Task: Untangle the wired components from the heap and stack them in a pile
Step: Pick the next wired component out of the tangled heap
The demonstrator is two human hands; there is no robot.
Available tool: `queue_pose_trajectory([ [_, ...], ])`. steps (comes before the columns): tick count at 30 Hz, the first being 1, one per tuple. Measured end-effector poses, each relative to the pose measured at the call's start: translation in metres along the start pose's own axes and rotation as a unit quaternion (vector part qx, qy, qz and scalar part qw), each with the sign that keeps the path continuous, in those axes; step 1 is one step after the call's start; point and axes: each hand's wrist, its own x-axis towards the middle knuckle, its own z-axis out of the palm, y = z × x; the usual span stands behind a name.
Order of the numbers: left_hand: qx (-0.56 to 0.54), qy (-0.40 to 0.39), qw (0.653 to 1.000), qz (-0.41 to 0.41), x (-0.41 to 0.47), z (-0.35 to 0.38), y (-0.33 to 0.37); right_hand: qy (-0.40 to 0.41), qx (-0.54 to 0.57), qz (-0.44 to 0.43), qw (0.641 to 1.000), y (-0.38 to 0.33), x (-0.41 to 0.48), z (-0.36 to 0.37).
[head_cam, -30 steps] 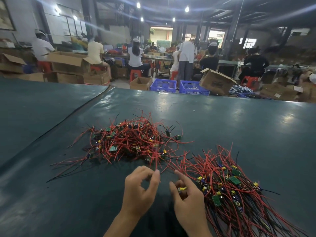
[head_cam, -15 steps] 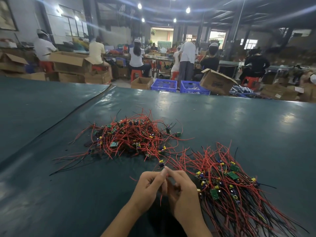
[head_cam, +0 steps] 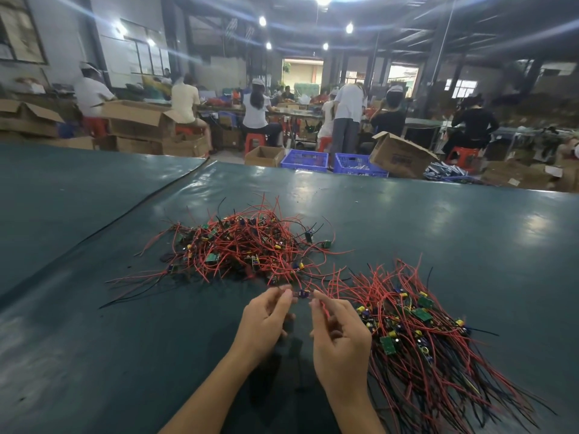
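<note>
Pinching one small wired component (head_cam: pixel 302 293) between them above the green surface (head_cam: pixel 470 233), both hands (head_cam: pixel 266 321) (head_cam: pixel 340 335) are risking dragging the tangled heap (head_cam: pixel 241 245) if its red leads snag, beside the sorted pile (head_cam: pixel 423 333).

Two hands (head_cam: pixel 266 317) (head_cam: pixel 340 336), two wire heaps (head_cam: pixel 241 249) (head_cam: pixel 419 333), two blue baskets (head_cam: pixel 304 160) (head_cam: pixel 360 164), one table (head_cam: pixel 470 233)
</note>
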Motion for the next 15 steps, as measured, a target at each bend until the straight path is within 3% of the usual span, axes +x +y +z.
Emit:
queue_pose_trajectory([
  [4,-0.046,0.069,0.995,0.055,-0.001,-0.0036,0.0021,-0.007,-0.007,0.027,1.0,-0.0032,-0.0001,-0.0007],
  [15,0.004,0.012,0.998,0.06,0.0038,0.0008,-0.0023,-0.042,-0.017,0.057,0.997,-0.0005,-0.0044,-0.0012],
])
